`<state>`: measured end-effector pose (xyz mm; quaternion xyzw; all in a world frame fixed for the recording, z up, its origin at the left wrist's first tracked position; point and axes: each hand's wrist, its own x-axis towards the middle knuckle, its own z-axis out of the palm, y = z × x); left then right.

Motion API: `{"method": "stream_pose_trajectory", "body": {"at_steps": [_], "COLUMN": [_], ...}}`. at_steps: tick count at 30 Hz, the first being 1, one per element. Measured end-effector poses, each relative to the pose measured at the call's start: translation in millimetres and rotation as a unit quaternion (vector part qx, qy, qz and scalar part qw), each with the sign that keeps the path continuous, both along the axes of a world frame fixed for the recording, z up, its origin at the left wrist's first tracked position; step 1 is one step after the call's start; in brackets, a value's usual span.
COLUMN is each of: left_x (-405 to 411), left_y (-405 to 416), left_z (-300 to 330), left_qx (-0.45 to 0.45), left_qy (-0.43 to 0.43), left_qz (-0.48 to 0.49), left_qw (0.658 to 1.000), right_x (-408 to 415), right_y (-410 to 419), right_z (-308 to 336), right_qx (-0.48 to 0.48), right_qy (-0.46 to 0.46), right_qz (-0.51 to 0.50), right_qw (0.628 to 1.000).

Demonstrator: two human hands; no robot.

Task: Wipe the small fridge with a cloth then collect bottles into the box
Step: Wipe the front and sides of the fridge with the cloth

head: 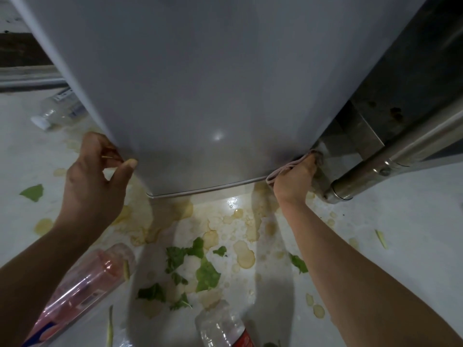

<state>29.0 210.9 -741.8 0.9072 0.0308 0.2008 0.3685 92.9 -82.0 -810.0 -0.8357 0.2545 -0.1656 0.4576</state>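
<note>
The small grey fridge (200, 83) fills the upper middle of the head view, its lower front edge near the floor. My left hand (97, 176) grips the fridge's lower left corner, thumb on the front. My right hand (295, 179) holds a pale pink cloth (288, 169) against the fridge's lower right corner. A pink-tinted plastic bottle (85, 286) lies on the floor under my left forearm. A clear bottle with a red label (223, 326) lies at the bottom centre. Another clear bottle with a white cap (57, 111) lies left of the fridge.
The white floor (400, 234) carries yellowish liquid stains (244, 254) and torn green leaf scraps (203, 271) in front of the fridge. A stainless steel unit with a thick tubular bar (390, 156) stands close on the right. A dark ledge runs at far left.
</note>
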Motion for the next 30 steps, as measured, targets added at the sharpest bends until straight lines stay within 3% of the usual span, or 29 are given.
{"method": "stream_pose_trajectory", "body": {"at_steps": [7, 10, 18, 26, 30], "left_x": [-2, -2, -2, 0, 1], "left_y": [-5, -2, -3, 0, 4], "left_z": [4, 4, 6, 5, 7], "left_qx": [-0.021, -0.017, -0.014, -0.003, -0.005], "left_qy": [0.021, 0.036, 0.039, 0.025, 0.020], "left_qz": [0.003, -0.001, -0.006, -0.024, -0.031], "left_qw": [1.000, 0.999, 0.999, 0.999, 0.999], "right_x": [-38, -35, -11, -60, -69], "right_y": [69, 75, 22, 140, 169], "right_z": [-1, -3, 3, 4, 1], "right_qx": [0.074, 0.106, 0.034, 0.180, 0.158], "right_qy": [0.017, -0.004, 0.063, 0.024, 0.030], "right_qz": [0.077, 0.042, 0.011, 0.061, 0.097], "right_qw": [0.994, 0.993, 0.997, 0.981, 0.982]}}
